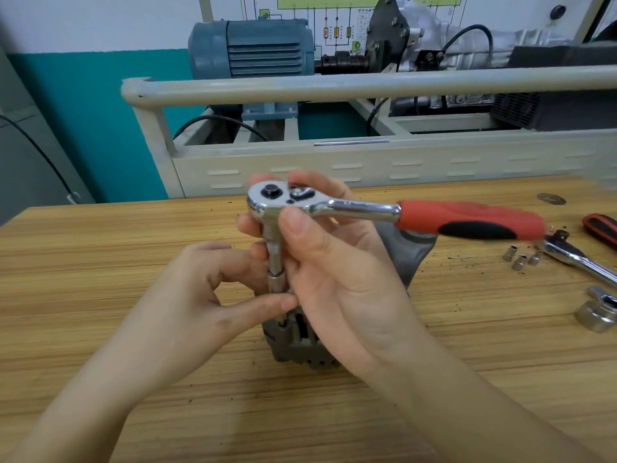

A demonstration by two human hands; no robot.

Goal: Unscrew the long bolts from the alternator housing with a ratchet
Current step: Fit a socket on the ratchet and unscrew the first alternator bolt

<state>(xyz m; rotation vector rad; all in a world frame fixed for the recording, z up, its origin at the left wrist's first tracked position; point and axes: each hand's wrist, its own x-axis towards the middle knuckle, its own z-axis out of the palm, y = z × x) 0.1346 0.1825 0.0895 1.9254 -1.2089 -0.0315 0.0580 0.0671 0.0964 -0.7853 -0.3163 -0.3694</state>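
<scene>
Head view is showing your right hand (337, 262) gripping the chrome, red-handled ratchet (367, 208) by its head, your left hand (213, 295) pinching its socket extension (275, 262) above the grey alternator housing (300, 342), mostly hidden, standing on the counter (100, 248).

I count two hands over the worktop (133, 379): my left hand (213, 289) and my right hand (337, 262). One red-handled ratchet (367, 208) is up between them, over one alternator housing (300, 342). To the right I make out a second ratchet (581, 259), three small sockets (521, 259) lying loose, one larger socket (597, 312), and one red-and-black handle (601, 228) at the edge. Behind stands one blue electric motor (253, 50).
</scene>
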